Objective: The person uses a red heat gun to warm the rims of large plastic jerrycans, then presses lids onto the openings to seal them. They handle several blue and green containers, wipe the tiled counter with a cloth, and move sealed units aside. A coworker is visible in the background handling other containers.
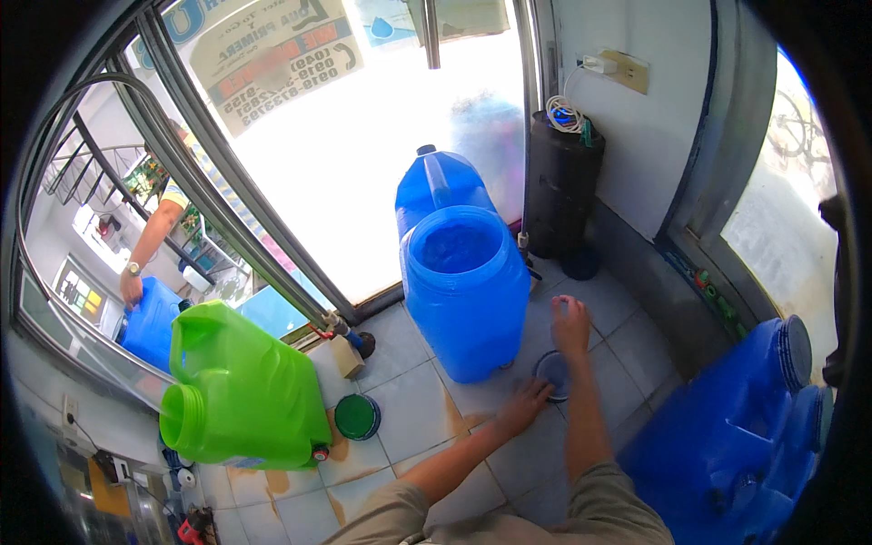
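Observation:
My left hand (523, 406) reaches down to the tiled floor, its fingers at the rim of a round, dark blue lid (550, 378). My right hand (570, 329) is just above that lid, with its fingers bent together; anything between them is too small to make out. A large blue water container (463, 318) stands upright in front of me, its wide mouth uncovered and a narrow capped spout behind. To the left, a bright green container (259, 391) stands with its wide mouth uncovered. Its side is near a round, dark green lid (357, 416) on the floor.
More blue containers (718, 436) with lids crowd the right side. A black cylinder (565, 182) with a coiled white cable stands by the wall. Behind the glass at left, a person's hand (131, 289) holds another blue container (154, 318). A valve pipe (350, 334) rises near the frame.

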Demonstrator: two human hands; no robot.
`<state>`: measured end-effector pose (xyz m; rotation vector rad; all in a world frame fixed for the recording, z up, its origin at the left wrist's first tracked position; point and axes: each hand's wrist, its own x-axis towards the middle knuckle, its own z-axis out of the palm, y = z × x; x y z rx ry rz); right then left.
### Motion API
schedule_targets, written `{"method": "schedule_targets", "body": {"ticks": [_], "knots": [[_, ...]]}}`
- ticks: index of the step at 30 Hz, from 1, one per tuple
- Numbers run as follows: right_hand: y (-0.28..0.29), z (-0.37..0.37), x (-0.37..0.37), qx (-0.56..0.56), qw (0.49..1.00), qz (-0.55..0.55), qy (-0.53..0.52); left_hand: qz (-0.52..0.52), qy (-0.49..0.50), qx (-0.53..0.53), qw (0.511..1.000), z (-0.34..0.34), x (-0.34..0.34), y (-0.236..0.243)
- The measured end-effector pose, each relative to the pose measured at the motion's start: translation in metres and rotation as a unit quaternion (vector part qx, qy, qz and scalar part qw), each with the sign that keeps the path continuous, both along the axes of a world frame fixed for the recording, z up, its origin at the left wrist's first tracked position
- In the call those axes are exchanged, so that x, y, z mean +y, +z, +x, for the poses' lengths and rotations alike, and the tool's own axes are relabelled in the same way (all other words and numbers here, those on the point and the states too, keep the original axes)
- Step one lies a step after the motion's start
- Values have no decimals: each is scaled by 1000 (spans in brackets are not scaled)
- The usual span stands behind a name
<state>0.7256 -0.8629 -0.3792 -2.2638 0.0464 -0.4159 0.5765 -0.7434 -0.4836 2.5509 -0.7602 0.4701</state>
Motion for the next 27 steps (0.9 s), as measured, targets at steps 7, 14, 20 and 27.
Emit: {"method": "schedule_targets", "body": {"ticks": [7,14,20,27], "knots": [[-14,-26,-16,71,997,30,8,-48,16,154,987,-40,30,36],[-26,-117,-25,219,926,-283,124,-837,2,288,466,-129,153,141],[-25,-112,-17,188,951,-226,101,-344,71,21,936,-27,199,340],[45,-46,-18,-79,993,-54,68,113,47,87,989,95,133,422]]}}
